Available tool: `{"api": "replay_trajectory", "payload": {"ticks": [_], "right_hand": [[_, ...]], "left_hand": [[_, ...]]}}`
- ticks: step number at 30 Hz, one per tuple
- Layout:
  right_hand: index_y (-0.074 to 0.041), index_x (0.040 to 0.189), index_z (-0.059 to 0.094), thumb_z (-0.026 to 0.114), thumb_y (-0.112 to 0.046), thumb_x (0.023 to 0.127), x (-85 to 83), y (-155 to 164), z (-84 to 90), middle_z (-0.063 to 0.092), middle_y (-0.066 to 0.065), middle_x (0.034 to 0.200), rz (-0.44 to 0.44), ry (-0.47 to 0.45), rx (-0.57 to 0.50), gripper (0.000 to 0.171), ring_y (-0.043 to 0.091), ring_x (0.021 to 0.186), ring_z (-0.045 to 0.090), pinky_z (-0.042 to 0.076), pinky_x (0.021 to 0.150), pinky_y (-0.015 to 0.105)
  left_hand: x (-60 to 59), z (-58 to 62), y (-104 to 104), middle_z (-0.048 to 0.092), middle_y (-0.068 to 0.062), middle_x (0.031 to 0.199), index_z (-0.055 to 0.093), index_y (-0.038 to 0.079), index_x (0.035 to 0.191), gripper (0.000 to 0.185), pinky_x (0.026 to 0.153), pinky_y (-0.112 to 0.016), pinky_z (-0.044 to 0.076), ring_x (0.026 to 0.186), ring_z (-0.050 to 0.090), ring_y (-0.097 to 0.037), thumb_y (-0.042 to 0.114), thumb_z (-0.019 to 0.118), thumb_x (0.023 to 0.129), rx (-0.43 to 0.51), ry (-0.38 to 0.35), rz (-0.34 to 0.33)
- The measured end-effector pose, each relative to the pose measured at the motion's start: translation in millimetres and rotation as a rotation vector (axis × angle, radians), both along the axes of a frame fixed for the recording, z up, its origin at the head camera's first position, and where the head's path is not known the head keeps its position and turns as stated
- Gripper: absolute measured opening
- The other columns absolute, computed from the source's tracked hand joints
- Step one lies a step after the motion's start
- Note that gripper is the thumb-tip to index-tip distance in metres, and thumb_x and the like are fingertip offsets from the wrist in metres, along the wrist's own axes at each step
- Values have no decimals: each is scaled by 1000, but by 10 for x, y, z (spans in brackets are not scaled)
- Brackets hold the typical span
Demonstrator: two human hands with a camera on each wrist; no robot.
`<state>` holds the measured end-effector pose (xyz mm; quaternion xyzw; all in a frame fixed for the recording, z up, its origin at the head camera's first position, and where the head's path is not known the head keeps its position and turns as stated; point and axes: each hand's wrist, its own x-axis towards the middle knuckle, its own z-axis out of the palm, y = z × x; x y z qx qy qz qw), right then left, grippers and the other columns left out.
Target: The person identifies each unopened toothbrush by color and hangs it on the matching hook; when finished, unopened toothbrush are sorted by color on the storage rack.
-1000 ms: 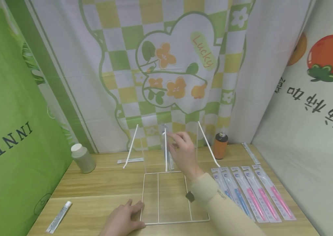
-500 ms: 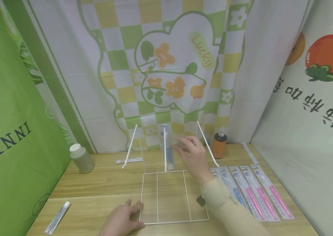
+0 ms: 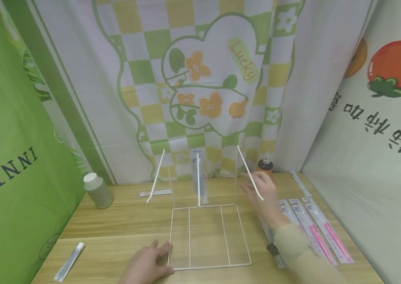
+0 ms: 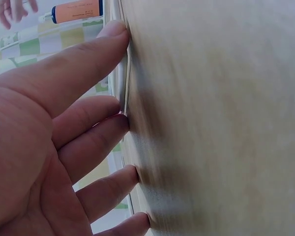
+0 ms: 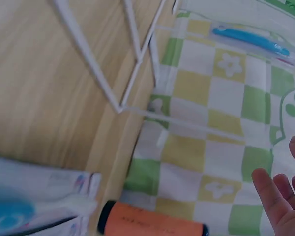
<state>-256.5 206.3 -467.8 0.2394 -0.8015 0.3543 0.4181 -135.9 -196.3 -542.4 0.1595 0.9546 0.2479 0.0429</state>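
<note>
A white wire display rack point(image 3: 190, 236) stands on the wooden table, its three prongs slanting up toward the back. From the middle prong hangs a packaged blue toothbrush point(image 3: 202, 177), which the right wrist view shows against the checked curtain. My left hand point(image 3: 147, 262) rests at the front left corner of the rack's base, thumb and fingertips down at the wire and tabletop. My right hand point(image 3: 262, 193) holds nothing; its fingers are loosely bent behind the right prong, in front of the orange bottle point(image 3: 265, 165). Pink toothbrush packs point(image 3: 331, 234) lie to the right, with others partly hidden under the forearm.
A grey bottle with a white cap point(image 3: 99, 193) stands at the back left. A small tube point(image 3: 69, 262) lies front left. One slim packet point(image 3: 155, 193) lies behind the rack and another slim packet point(image 3: 300, 183) at the back right. Printed curtains surround the table.
My right hand has moved away from the hanging toothbrush pack, rightward toward the row of packs. The pack stays hanging on the middle prong. My left hand has kept its place.
</note>
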Motion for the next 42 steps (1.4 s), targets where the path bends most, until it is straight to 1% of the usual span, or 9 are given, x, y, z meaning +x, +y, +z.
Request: {"api": "replay_trajectory", "payload": {"ticks": [3, 6, 14, 18, 23, 29, 33, 36, 42], "right_hand": [[0, 119, 74, 90, 4, 83, 15, 159, -81, 67, 17, 106, -44, -60, 45, 40, 30, 89, 72, 66, 78, 35], [-4, 125, 74, 88, -3, 88, 37, 315, -163, 67, 14, 112, -63, -192, 62, 39, 30, 95, 73, 67, 79, 43], [-7, 135, 71, 87, -3, 88, 32, 641, -391, 68, 20, 125, -89, -456, 124, 49, 37, 102, 72, 66, 80, 51], [-7, 138, 69, 86, -8, 91, 32, 761, -446, 68, 23, 130, -80, -538, 140, 51, 37, 98, 73, 64, 79, 54], [0, 132, 70, 87, -9, 89, 52, 863, -508, 71, 26, 124, -64, -623, 142, 47, 37, 96, 73, 63, 82, 55], [4, 132, 70, 88, -11, 87, 77, 902, -556, 75, 24, 119, -16, -787, 179, 50, 33, 97, 74, 63, 83, 52], [2, 130, 72, 87, -10, 86, 68, 900, -565, 76, 22, 117, 7, -848, 203, 48, 34, 99, 73, 63, 85, 54], [2, 128, 73, 86, -8, 85, 53, 891, -563, 76, 21, 115, 30, -852, 243, 46, 35, 99, 73, 62, 86, 57], [0, 127, 75, 87, -7, 84, 29, 869, -571, 78, 16, 112, 2, -870, 328, 46, 30, 95, 73, 62, 86, 54]], "left_hand": [[-3, 4, -3, 61, -30, 147, 72, 17, 142, 76, 97, -86, 43, 120, 58, -70, 51, 93, 77, 1, -4, -1], [-9, 14, -3, 62, -26, 148, 71, 17, 143, 76, 99, -85, 43, 123, 57, -69, 51, 92, 78, 5, -11, -8], [-18, 26, 1, 60, -29, 148, 70, 15, 143, 76, 99, -85, 43, 126, 57, -68, 50, 92, 79, 11, -14, -19], [-18, 29, 0, 61, -28, 148, 71, 15, 143, 76, 100, -84, 43, 126, 57, -67, 50, 92, 78, 13, -8, -19], [-19, 42, 3, 61, -25, 149, 71, 15, 143, 76, 100, -83, 44, 127, 57, -66, 50, 92, 79, 14, -7, -24], [-19, 47, 1, 60, -26, 149, 70, 15, 144, 76, 100, -84, 43, 126, 56, -68, 50, 92, 79, 9, -19, -22], [-19, 39, -4, 60, -25, 150, 70, 16, 144, 76, 100, -86, 41, 126, 56, -69, 50, 92, 79, 9, -28, -19], [-18, 25, -7, 61, -23, 150, 70, 17, 144, 76, 99, -87, 40, 126, 55, -69, 50, 92, 79, 9, -31, -14], [-7, 4, -9, 61, -21, 150, 70, 18, 144, 77, 99, -87, 41, 124, 56, -70, 52, 92, 79, 2, -20, -9]]}}
